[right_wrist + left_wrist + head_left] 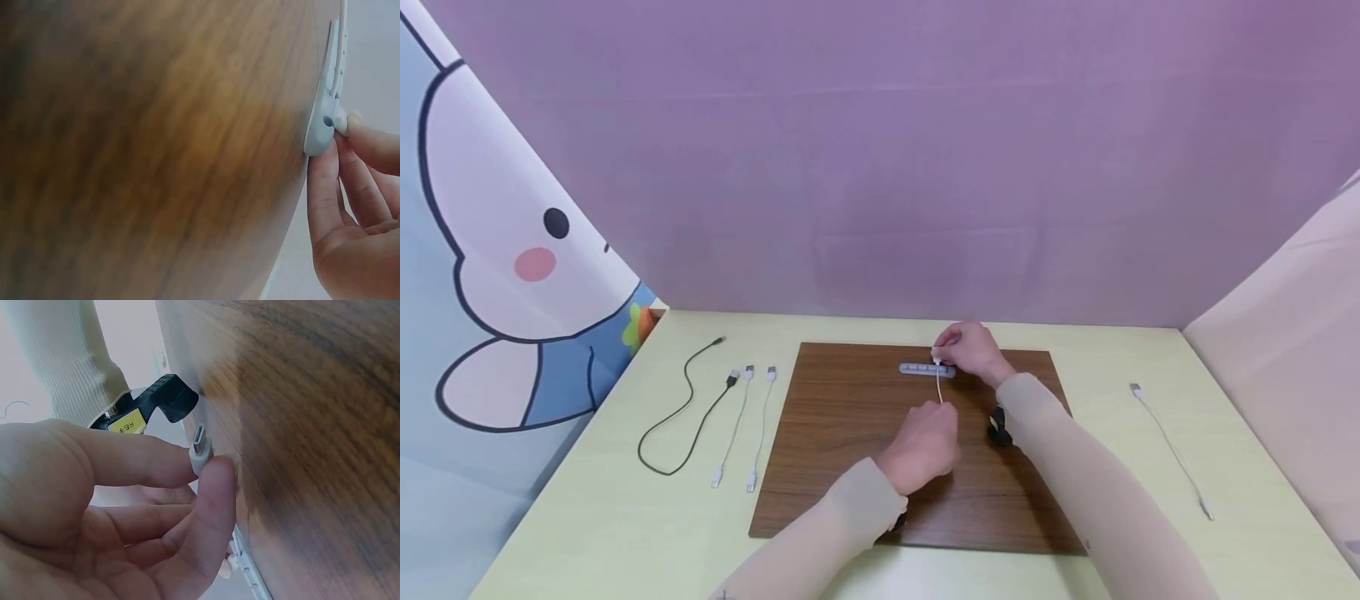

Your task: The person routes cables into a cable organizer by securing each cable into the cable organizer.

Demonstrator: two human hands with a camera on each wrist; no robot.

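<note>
Left grip (922, 442) and right grip (968, 347) pinching one slim white cable (200, 460) — rounded grey clip (917, 369) at twelve o'clock on one wood-grained board (842, 433); four other cables (752, 481) flanking

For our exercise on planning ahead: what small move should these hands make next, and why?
Probably press the white cable into the grey clip: it crosses there, one plug pinched by the right hand, the other plug by the left hand; whether it is seated is unclear.

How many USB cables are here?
5: at left, a black USB cable and two white cables; at right, another white cable; over the wooden board, a white USB cable pinched by the left hand and right hand. Sleeves could hide more.
</note>
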